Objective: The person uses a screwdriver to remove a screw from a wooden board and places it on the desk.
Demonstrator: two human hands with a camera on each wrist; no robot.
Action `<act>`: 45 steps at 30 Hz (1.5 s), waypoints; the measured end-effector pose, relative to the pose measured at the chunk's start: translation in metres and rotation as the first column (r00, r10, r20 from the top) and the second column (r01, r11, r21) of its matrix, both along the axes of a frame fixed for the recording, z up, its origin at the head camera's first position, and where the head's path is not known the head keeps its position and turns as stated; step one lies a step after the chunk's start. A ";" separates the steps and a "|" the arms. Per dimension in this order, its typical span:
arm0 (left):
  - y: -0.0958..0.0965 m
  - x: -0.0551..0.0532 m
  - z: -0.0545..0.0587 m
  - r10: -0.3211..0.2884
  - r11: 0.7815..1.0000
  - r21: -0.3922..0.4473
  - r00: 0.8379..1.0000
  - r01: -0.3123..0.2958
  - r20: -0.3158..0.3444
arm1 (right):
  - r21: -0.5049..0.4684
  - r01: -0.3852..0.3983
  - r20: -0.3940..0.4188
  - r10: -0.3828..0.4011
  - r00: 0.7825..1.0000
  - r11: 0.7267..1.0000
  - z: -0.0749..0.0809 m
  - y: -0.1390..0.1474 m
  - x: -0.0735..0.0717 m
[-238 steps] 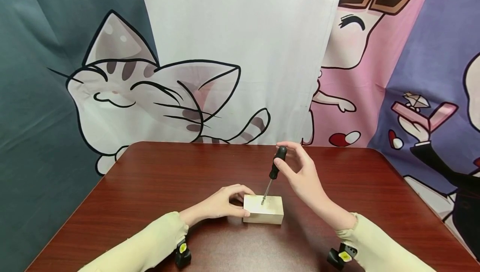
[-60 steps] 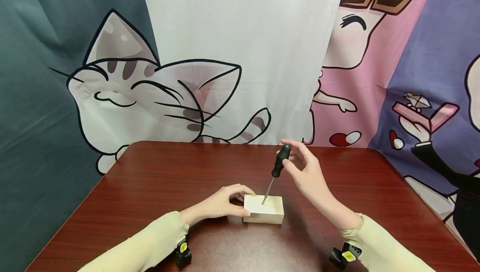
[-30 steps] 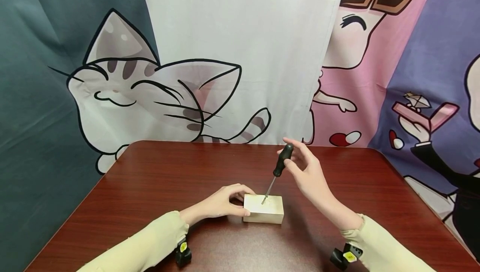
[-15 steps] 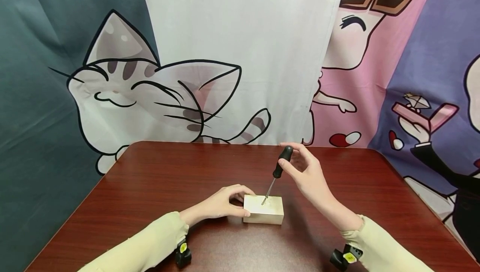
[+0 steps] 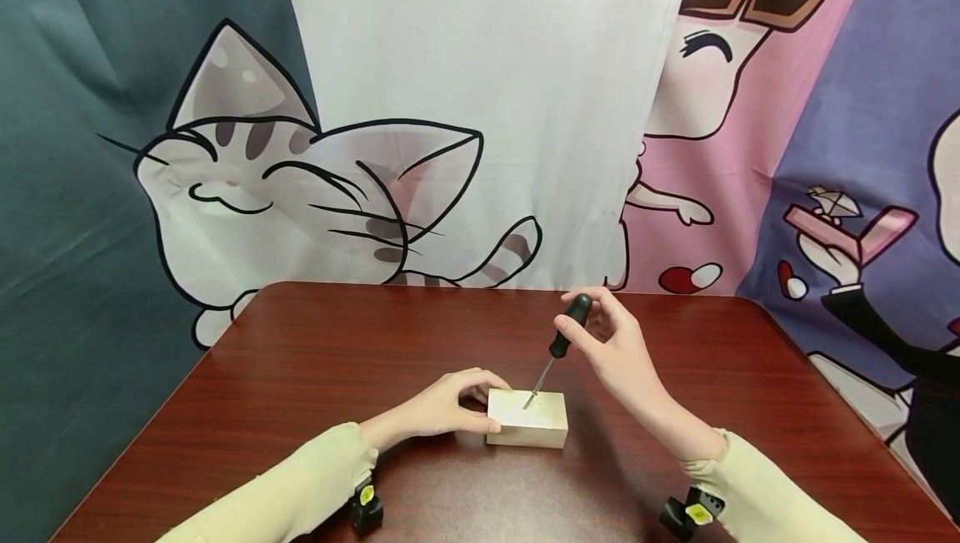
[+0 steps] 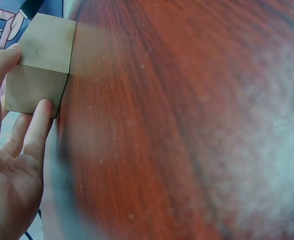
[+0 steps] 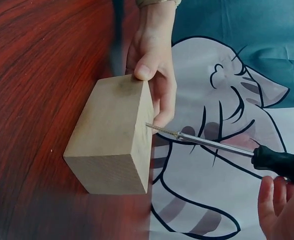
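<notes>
Screwdriver [image 5: 558, 348]: leans further toward the right hand [image 5: 617, 349] than 7.9 s ago, perhaps tilting the screw [image 7: 161, 129].
Screw: at the screwdriver's tip, thread exposed.
Block [image 5: 534, 425]: 1 end gripped by the left hand [image 5: 450, 406].
Right hand: pinches the screwdriver.

A reddish-brown table [image 5: 337, 343] bears a wooden block [image 5: 527, 433].

Your screwdriver [image 7: 261, 157] has a black handle [image 7: 276, 161] and silver shaft [image 7: 216, 145]; your screw [image 7: 162, 129] is brassy, your block [image 5: 527, 435] pale cream. Darker grain streaks your red-brown table [image 5: 360, 335]; grey stripes mark the printed white cat [image 5: 300, 243].
</notes>
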State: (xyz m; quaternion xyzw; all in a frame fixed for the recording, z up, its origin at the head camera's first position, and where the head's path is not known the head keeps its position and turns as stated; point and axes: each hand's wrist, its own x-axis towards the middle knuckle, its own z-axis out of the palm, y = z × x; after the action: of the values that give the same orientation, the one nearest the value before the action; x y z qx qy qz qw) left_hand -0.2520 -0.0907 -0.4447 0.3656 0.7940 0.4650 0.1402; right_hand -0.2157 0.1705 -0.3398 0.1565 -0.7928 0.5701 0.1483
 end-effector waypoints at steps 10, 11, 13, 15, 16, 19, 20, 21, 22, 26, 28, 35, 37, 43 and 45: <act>0.000 0.000 0.000 0.006 1.000 -0.001 1.000 -0.006 -0.010 | -0.058 -0.093 -0.006 0.093 0.996 0.994 0.002 0.002 0.001; 0.000 0.000 0.000 0.006 1.000 -0.002 1.000 -0.006 -0.010 | -0.042 -0.077 -0.004 0.077 0.997 0.996 0.002 0.002 0.001; 0.000 0.001 0.000 0.005 1.000 -0.003 1.000 -0.005 -0.009 | -0.019 -0.053 0.000 0.053 0.999 0.998 0.002 0.003 0.001; 0.000 0.001 0.000 0.005 1.000 -0.002 1.000 -0.005 -0.008 | -0.007 -0.041 -0.001 0.041 0.999 0.999 0.002 0.004 0.002; 0.000 0.001 0.000 0.005 1.000 -0.002 1.000 -0.005 -0.007 | -0.009 -0.044 -0.003 0.044 0.999 0.999 0.002 0.004 0.002; -0.001 0.001 0.000 0.006 1.000 -0.003 1.000 -0.006 -0.002 | -0.015 -0.060 -0.008 0.060 0.998 0.998 0.002 0.005 0.002; -0.001 0.001 0.000 0.006 1.000 -0.002 1.000 -0.006 -0.002 | -0.010 -0.057 -0.013 0.057 0.998 0.998 0.002 0.005 0.002; -0.001 0.001 0.001 0.007 1.000 -0.003 1.000 -0.007 0.000 | -0.005 -0.053 -0.018 0.053 0.998 0.999 0.002 0.005 0.002; -0.001 0.001 0.001 0.007 1.000 -0.004 1.000 -0.007 0.001 | 0.002 -0.045 -0.022 0.045 0.999 0.999 0.002 0.006 0.002; -0.001 0.001 0.001 0.008 1.000 -0.003 1.000 -0.008 0.003 | 0.016 -0.004 -0.026 0.004 1.000 1.000 0.003 0.005 0.003; 0.000 0.001 0.000 0.008 1.000 -0.003 1.000 -0.008 0.005 | 0.014 0.018 -0.020 -0.017 1.000 1.000 0.004 0.004 0.003; 0.000 0.001 0.000 0.006 1.000 0.003 1.000 -0.006 0.004 | 0.003 0.065 -0.008 -0.065 0.998 0.998 0.005 0.003 0.005; 0.000 0.001 0.000 0.006 1.000 0.003 1.000 -0.006 0.001 | 0.000 0.073 -0.005 -0.073 0.997 0.997 0.005 0.003 0.005; 0.000 0.001 0.000 0.005 1.000 0.002 1.000 -0.005 -0.003 | -0.014 0.080 -0.007 -0.080 0.997 0.997 0.005 0.003 0.005; 0.000 0.001 -0.001 0.006 1.000 0.001 1.000 -0.006 -0.003 | -0.017 0.080 -0.007 -0.080 0.997 0.997 0.005 0.003 0.004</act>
State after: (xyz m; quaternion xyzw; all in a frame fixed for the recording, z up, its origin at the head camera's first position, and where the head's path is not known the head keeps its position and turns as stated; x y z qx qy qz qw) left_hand -0.2510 -0.0909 -0.4453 0.3640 0.7949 0.4655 0.1374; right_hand -0.2113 0.1737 -0.3344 0.1257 -0.7931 0.5695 0.1755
